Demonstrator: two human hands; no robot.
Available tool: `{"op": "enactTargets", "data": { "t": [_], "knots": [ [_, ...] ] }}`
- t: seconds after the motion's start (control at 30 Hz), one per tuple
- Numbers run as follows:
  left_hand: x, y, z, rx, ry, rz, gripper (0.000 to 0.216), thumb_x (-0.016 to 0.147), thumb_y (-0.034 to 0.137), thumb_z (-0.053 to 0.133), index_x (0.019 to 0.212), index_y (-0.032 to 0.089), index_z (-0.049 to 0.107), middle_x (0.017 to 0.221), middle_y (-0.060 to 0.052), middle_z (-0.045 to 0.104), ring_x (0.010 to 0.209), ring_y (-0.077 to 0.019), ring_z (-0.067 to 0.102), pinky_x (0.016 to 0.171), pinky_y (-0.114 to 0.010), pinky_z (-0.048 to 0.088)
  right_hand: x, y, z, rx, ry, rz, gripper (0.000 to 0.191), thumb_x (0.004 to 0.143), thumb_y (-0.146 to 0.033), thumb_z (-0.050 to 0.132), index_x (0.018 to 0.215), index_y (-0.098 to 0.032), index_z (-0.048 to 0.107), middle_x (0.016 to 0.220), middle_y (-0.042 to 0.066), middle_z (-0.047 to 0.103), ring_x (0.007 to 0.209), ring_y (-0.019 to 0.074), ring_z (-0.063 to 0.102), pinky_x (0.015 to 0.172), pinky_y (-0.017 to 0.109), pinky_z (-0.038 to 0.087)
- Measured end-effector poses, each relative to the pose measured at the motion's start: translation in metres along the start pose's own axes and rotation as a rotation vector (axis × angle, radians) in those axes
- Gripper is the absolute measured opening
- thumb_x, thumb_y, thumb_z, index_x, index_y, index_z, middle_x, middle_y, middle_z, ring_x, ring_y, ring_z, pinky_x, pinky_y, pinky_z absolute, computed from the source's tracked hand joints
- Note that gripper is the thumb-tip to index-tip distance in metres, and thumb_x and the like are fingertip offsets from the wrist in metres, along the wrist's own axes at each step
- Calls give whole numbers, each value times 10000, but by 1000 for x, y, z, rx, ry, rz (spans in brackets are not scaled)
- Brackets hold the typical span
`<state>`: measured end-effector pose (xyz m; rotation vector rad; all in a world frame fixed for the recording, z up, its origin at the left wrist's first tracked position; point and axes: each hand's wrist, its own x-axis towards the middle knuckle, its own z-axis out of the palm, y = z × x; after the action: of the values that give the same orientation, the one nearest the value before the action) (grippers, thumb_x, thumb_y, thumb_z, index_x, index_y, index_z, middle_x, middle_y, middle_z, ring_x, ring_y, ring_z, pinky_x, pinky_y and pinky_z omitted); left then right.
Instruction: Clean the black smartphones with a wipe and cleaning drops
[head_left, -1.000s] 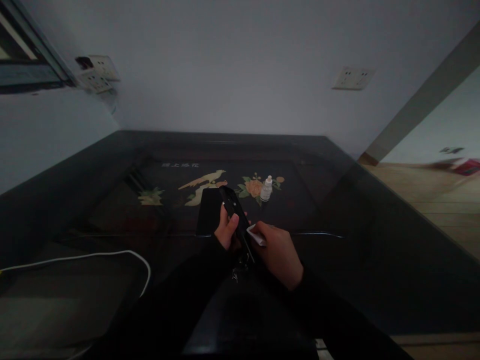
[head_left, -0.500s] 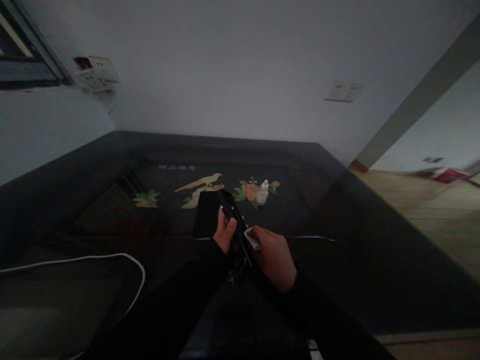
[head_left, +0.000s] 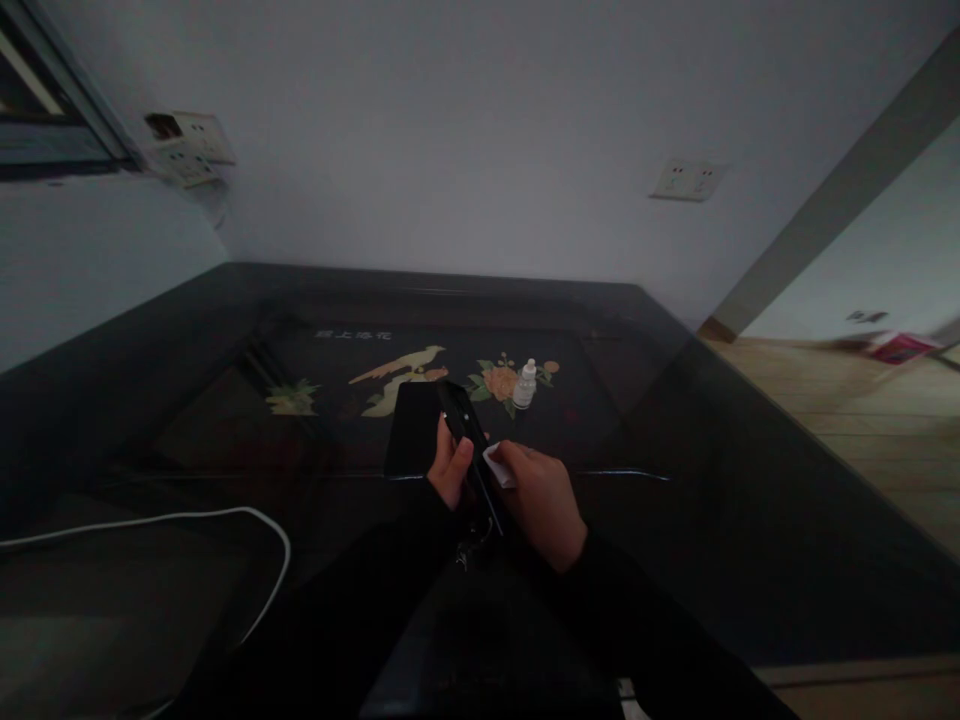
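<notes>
My left hand [head_left: 451, 468] is closed round a slim black phone-like device [head_left: 463, 428], held tilted on its edge above the dark table [head_left: 675, 480]. Small metal charms hang from its lower end [head_left: 466, 553]. My right hand [head_left: 538, 497] pinches a small white folded wipe [head_left: 498, 465] and presses it against the right side of the device. A flat black rectangular object [head_left: 412, 428] lies on the table just behind my left hand. A small white dropper bottle [head_left: 526, 384] stands upright farther back, to the right.
The table top is dark lacquer with an inlaid bird [head_left: 397, 365] and flowers [head_left: 501, 381]. A white cable [head_left: 225, 520] curves over the left part of the table. Wall sockets [head_left: 686, 179] sit on the back wall. A wooden floor [head_left: 862, 420] lies to the right.
My right hand with the white wipe has slid a little up along the device's side. The camera view shifted slightly between the earliest frame and now.
</notes>
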<state>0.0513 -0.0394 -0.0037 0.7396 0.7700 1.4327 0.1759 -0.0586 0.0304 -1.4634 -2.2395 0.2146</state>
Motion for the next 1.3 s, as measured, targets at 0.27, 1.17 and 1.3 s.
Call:
{"op": "enactTargets", "data": {
  "t": [0.27, 1.17, 1.3],
  "knots": [
    [-13, -15, 14, 16, 22, 47, 859, 598, 565, 642, 1274, 157, 304, 1221, -101, 513, 1170, -239, 442, 950, -293, 345, 38, 2, 5, -109, 72, 23, 89, 831, -236, 477, 858, -202, 555, 826, 20, 659, 724, 154, 612, 593, 226, 361],
    [-19, -3, 21, -4, -29, 121, 786, 623, 543, 638, 1275, 206, 359, 1230, -79, 524, 1192, -229, 431, 980, -292, 347, 54, -5, 1, -68, 116, 78, 100, 799, -249, 509, 866, -213, 573, 800, 18, 671, 720, 164, 617, 624, 226, 376],
    [-12, -5, 14, -38, 3, 109, 765, 633, 533, 632, 1270, 219, 349, 1170, -64, 551, 1134, -224, 479, 953, -309, 369, 35, -3, 2, -18, 106, 44, 78, 804, -215, 498, 826, -202, 571, 811, 23, 665, 741, 154, 615, 641, 214, 383]
  ]
}}
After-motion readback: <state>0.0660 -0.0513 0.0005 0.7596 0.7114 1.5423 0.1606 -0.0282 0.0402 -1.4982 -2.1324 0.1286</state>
